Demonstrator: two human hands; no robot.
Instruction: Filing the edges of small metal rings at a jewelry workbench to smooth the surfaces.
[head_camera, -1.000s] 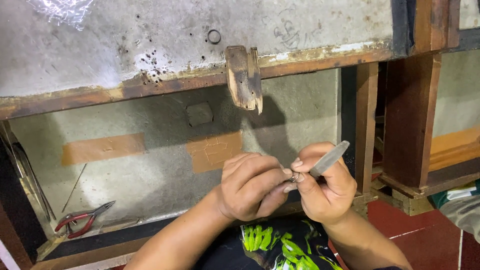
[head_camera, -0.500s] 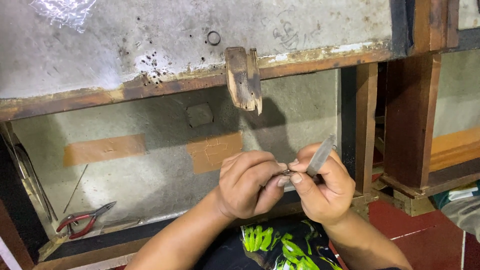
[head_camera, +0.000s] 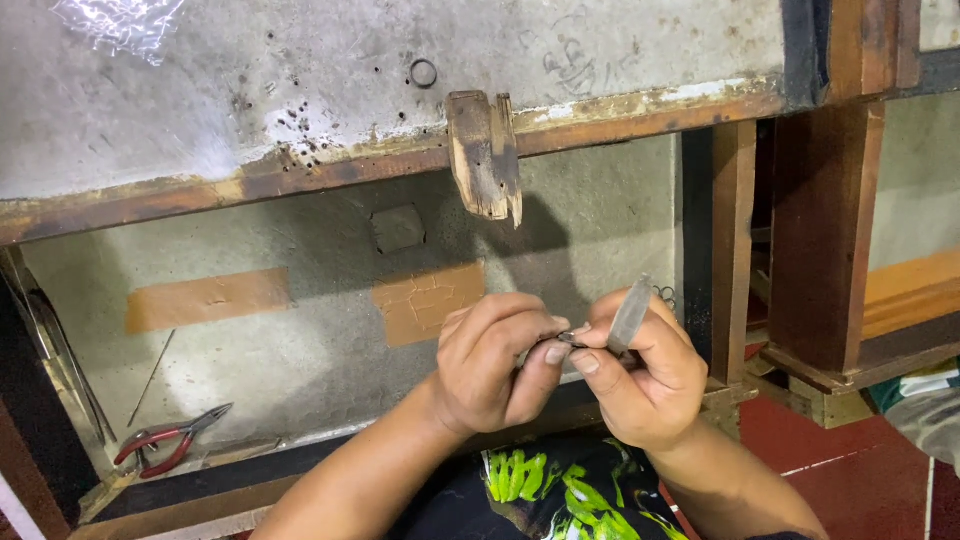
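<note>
Head view: both hands met at chest height.
Right hand (head_camera: 640, 375): gripped flat metal file (head_camera: 630, 314), tilted upward.
Left hand (head_camera: 495, 360): pinched small metal piece (head_camera: 566, 339) against file base.

Red pliers (head_camera: 170, 443), prob. wood block (head_camera: 484, 153).

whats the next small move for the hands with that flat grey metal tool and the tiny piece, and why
Probably hold the left hand steady and draw the flat grey metal tool in the right hand lightly across the small metal piece. The piece sits pinched at the left fingertips, the tool's lower end meets it, and both hands are raised off the worn grey workbench.
</note>
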